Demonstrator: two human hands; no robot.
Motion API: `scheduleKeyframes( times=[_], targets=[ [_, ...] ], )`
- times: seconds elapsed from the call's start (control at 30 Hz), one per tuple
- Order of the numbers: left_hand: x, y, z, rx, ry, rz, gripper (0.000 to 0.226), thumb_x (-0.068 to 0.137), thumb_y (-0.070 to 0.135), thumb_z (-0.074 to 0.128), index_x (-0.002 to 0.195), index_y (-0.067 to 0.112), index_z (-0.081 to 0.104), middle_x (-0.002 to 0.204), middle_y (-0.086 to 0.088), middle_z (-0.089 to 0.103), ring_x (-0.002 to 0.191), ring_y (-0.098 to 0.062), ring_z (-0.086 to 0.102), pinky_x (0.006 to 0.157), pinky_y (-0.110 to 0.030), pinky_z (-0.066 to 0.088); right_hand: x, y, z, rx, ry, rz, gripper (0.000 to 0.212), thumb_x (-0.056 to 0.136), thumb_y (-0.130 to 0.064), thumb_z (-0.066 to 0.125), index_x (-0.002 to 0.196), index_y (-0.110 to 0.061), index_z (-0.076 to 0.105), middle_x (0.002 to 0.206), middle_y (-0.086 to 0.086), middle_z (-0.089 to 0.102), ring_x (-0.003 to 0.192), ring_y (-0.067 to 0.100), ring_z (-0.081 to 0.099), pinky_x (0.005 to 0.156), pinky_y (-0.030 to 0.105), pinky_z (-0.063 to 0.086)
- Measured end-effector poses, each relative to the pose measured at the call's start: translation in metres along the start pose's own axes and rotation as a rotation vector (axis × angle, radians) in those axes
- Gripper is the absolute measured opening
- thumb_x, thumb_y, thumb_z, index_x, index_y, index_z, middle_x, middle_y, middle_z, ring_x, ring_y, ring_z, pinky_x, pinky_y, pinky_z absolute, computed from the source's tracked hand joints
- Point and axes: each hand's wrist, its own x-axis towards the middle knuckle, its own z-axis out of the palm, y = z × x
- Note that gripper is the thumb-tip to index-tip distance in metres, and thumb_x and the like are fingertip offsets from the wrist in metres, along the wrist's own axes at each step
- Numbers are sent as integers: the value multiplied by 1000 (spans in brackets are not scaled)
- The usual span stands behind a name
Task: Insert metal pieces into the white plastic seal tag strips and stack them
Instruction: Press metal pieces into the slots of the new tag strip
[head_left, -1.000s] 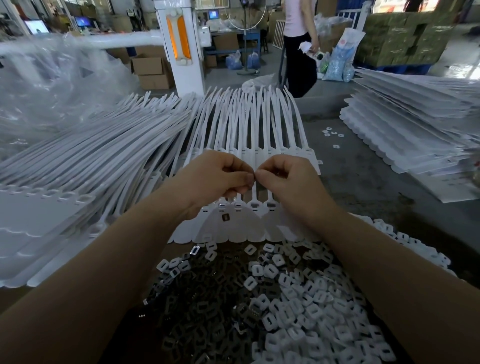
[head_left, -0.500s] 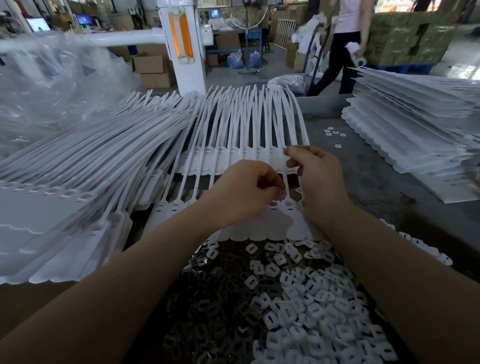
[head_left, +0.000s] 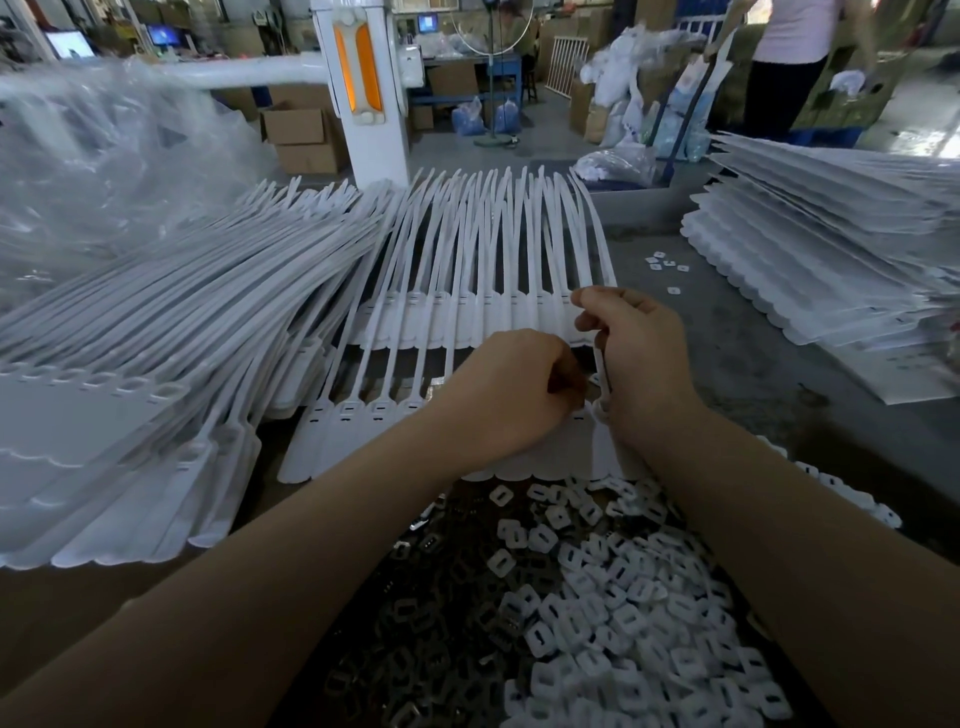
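— What do we have far out to the left of our left hand (head_left: 511, 387)?

— A tall stack of white seal tag strips (head_left: 171, 332), lying flat with their long tails running up and away toward a crumpled clear plastic sheet (head_left: 104, 171).

— And the left hand itself?

— Its fingers are curled in tight, knuckles up, right over the tag heads of the strip sheet (head_left: 467, 291) we are working on. We cannot tell whether a metal piece is pinched inside; the fingertips are hidden.

— Where does that sheet lie?

— Under and beyond both hands, tails fanned away from us, rounded tag ends pointing back at our wrists. The left hand nearly touches the right hand (head_left: 636, 358).

— What is the right hand doing?

— It grips the sheet's rightmost strip: thumb and forefinger pinch it at the top, and the strip runs down along the palm.

— Below the wrists?

— A heap of loose parts: dark metal pieces (head_left: 431, 639) beneath the left forearm, white plastic caps (head_left: 613, 613) beneath the right one, the two piles touching.

— And to the right of the right hand?

— Bare grey bench (head_left: 737, 364), a few stray white caps (head_left: 665, 265) beyond the hand, then another high stack of strip sheets (head_left: 831, 249) well apart. Far behind it a person (head_left: 789, 57) stands.
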Motion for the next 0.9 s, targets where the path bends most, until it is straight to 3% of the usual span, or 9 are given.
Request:
scheduleKeyframes(
  times=[0.1,0.33,0.47,0.57,0.7,0.8,0.9],
  targets=[
    [1,0,2,64,-5,20,15,90,21,61,98,17,73,90,4,71,80,-8,64,72,-26,54,1,2,0,-14,-8,-22,18,86,-15,66,69,-20,68,51,-16,56,67,7,53,67,31,41],
    [3,-3,-5,205,-31,171,18,93,23,62,105,20,75,97,-1,65,84,-16,61,76,-31,51,3,1,0,-3,-12,-19,20,85,-15,66,66,-22,67,51,-16,56,64,5,54,66,31,42],
    [1,-7,-11,232,-35,265,18,92,24,64,104,28,77,88,7,59,77,-9,52,71,-26,43,2,0,-1,-3,-14,-20,17,86,-15,65,70,-20,68,52,-16,57,67,7,54,65,30,43],
    [2,-10,-12,144,-62,191,18,91,22,67,103,31,77,83,16,55,77,-4,54,72,-21,45,2,-1,-1,-37,-8,-38,17,87,-15,65,71,-21,67,51,-18,56,61,1,53,67,30,42],
    [2,-13,-24,-2,-86,57,21,91,16,66,106,27,76,81,27,60,74,12,61,64,0,42,2,-1,-2,-62,-3,-20,15,89,-18,63,74,-22,67,50,-19,55,51,-6,52,60,25,42],
    [-2,-24,-51,-9,-111,-27,15,89,18,70,95,31,74,74,23,68,69,14,62,57,-3,45,0,-1,-3,-70,5,-20,14,90,-18,64,76,-21,68,56,-16,57,43,-10,49,40,14,40],
    [-10,-36,-79,89,-230,-134,9,83,26,76,80,33,71,72,24,69,58,6,62,49,-9,44,-1,-3,-3,-46,4,-32,12,91,-13,63,81,-16,69,68,-5,56,42,-11,49,38,8,38]
  ],
)
